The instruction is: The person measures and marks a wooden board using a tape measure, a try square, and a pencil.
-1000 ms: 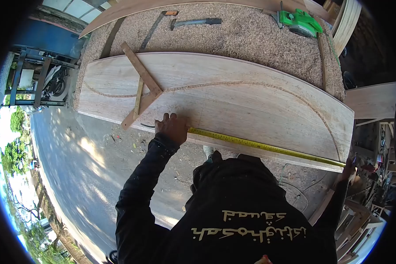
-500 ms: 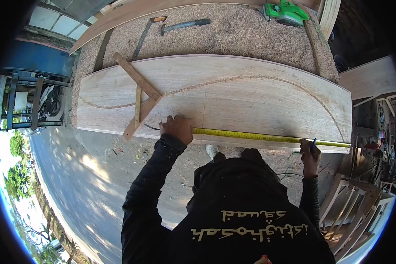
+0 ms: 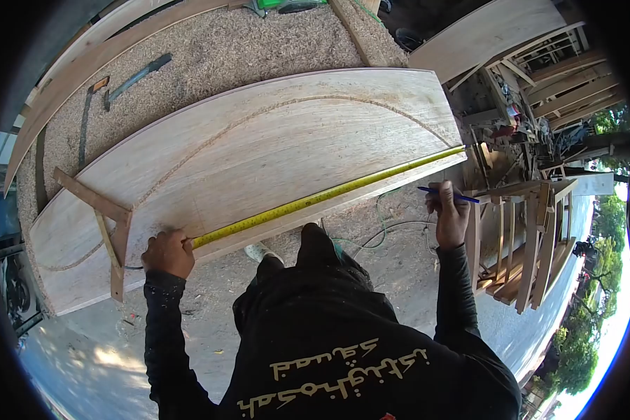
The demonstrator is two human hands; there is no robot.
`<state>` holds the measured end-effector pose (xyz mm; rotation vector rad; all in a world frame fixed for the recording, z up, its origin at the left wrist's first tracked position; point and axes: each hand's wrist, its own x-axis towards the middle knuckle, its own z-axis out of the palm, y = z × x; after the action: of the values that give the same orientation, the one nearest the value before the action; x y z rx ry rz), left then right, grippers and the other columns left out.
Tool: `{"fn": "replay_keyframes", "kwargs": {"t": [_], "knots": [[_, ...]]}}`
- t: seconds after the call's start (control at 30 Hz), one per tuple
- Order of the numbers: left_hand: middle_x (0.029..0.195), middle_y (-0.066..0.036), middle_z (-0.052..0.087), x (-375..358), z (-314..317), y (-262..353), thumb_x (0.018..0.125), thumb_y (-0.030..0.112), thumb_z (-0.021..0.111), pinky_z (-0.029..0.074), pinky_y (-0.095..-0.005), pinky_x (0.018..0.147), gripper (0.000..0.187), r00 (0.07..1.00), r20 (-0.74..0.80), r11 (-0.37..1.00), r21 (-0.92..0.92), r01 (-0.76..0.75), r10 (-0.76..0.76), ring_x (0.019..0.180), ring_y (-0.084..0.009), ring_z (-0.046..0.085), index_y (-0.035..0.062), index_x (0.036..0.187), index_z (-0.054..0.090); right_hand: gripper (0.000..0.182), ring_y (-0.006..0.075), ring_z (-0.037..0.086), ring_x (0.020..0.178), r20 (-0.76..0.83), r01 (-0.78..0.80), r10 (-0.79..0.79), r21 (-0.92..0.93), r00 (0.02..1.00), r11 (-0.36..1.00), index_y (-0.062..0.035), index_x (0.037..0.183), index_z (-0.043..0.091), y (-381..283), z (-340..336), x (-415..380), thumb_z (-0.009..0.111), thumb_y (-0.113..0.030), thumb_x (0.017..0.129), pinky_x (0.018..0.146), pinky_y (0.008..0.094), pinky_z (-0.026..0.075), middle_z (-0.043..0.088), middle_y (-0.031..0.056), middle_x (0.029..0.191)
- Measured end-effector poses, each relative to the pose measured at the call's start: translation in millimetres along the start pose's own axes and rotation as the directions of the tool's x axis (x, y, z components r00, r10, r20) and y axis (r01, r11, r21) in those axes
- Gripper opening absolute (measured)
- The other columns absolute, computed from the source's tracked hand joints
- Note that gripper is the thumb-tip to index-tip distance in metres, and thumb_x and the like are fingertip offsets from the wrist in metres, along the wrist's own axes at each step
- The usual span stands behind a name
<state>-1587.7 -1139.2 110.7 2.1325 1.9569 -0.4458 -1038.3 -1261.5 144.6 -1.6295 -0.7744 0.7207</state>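
My left hand (image 3: 168,253) is closed at the near edge of a pale wooden board (image 3: 259,164), gripping a tape measure whose case is hidden in the fist. Its yellow blade (image 3: 315,200) runs out along the board's near edge to the right end. A blue pen (image 3: 462,196) sticks out on both sides of my right hand (image 3: 449,220), which is closed on it just off the board's near side. Left of centre, a wooden angled square (image 3: 112,217) lies on the board, close to my left hand. A curved, rough groove (image 3: 259,110) crosses the board's face.
Wood shavings (image 3: 238,49) cover the surface behind the board. On them lie a hammer (image 3: 138,80) and a dark-bladed square (image 3: 84,133); a green power tool (image 3: 294,5) is cut off at the top. Wooden frames (image 3: 525,238) stand at right. A cable (image 3: 392,225) trails on the ground.
The view has swung to the right. My right hand has come off the tape and board edge and is now apart from them with the pen. My left hand still grips the tape measure.
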Motion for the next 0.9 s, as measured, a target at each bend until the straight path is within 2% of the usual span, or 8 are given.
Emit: {"fn": "replay_keyframes", "kwargs": {"t": [0.03,0.1,0.13,0.27,0.37,0.43,0.6,0.9], "knots": [[0.104,-0.013,0.071,-1,-3,2,0.091,0.034,0.075,0.057,-0.0545,0.084,0.023,1.000,-0.004,1.000,-0.005,0.008,-0.008,0.104,-0.0379,0.069,0.0167,0.106,0.077,0.040,0.0104,0.060,0.065,0.008,0.006,-0.006,0.000,1.000,1.000,0.0026,0.101,0.075,10,-3,6,0.067,-0.036,0.107,0.060,0.0267,0.046,0.071,0.0062,0.079],[0.104,-0.013,0.072,-2,-13,8,0.091,0.034,0.075,0.057,-0.0551,0.084,0.023,0.998,0.046,0.999,-0.002,0.037,-0.037,0.103,-0.0371,0.069,0.0165,0.106,0.077,0.026,0.0097,0.061,0.067,0.135,-0.025,0.035,-0.075,0.990,0.997,0.0021,0.104,0.076,22,-1,19,0.070,-0.024,0.105,0.060,0.0265,0.046,0.072,0.0062,0.081],[0.104,-0.013,0.072,-3,-12,8,0.091,0.035,0.074,0.057,-0.0550,0.084,0.023,0.999,0.023,1.000,0.010,0.028,-0.028,0.103,-0.0370,0.070,0.0171,0.105,0.077,0.018,0.0095,0.061,0.068,0.154,-0.083,0.081,0.005,0.985,0.997,0.0015,0.104,0.077,27,4,24,0.072,-0.016,0.103,0.060,0.0266,0.046,0.072,0.0061,0.083],[0.100,-0.014,0.071,1,-14,8,0.091,0.035,0.074,0.057,-0.0549,0.082,0.021,0.998,0.054,1.000,0.014,0.024,-0.025,0.100,-0.0372,0.070,0.0169,0.101,0.077,0.018,0.0105,0.069,0.079,0.310,-0.084,0.100,-0.064,0.945,0.994,0.0018,0.106,0.078,41,12,52,0.075,-0.015,0.100,0.069,0.0251,0.054,0.078,0.0089,0.092],[0.096,-0.016,0.072,4,-22,11,0.090,0.034,0.074,0.056,-0.0549,0.082,0.019,0.992,0.108,0.998,-0.011,0.060,-0.059,0.096,-0.0382,0.071,0.0155,0.095,0.078,0.014,0.0109,0.072,0.087,0.429,0.013,0.010,-0.051,0.903,0.999,0.0021,0.107,0.077,50,17,73,0.075,-0.008,0.097,0.077,0.0257,0.057,0.079,0.0087,0.097],[0.093,-0.019,0.072,6,-21,9,0.089,0.032,0.073,0.056,-0.0549,0.081,0.019,0.996,0.088,0.998,-0.067,0.019,-0.013,0.094,-0.0395,0.071,0.0138,0.093,0.078,0.014,0.0110,0.073,0.089,0.492,0.114,-0.042,-0.117,0.870,0.987,0.0027,0.107,0.077,50,20,84,0.075,-0.002,0.094,0.082,0.0267,0.059,0.079,0.0092,0.100],[0.092,-0.020,0.072,6,-22,9,0.088,0.033,0.073,0.055,-0.0534,0.083,0.021,0.996,0.093,0.998,-0.065,0.024,-0.018,0.094,-0.0405,0.071,0.0140,0.095,0.080,0.016,0.0106,0.071,0.082,0.529,0.207,-0.125,-0.098,0.839,0.974,0.0021,0.105,0.078,56,19,101,0.073,0.001,0.090,0.076,0.0267,0.058,0.079,0.0085,0.092],[0.091,-0.018,0.072,11,-23,7,0.088,0.036,0.073,0.055,-0.0503,0.083,0.024,0.989,0.144,0.994,-0.103,0.041,-0.026,0.091,-0.0381,0.070,0.0140,0.096,0.081,0.013,0.0091,0.069,0.078,0.518,0.210,-0.133,-0.093,0.845,0.973,0.0018,0.100,0.078,35,8,114,0.074,0.002,0.088,0.074,0.0260,0.057,0.078,0.0076,0.088]]}}
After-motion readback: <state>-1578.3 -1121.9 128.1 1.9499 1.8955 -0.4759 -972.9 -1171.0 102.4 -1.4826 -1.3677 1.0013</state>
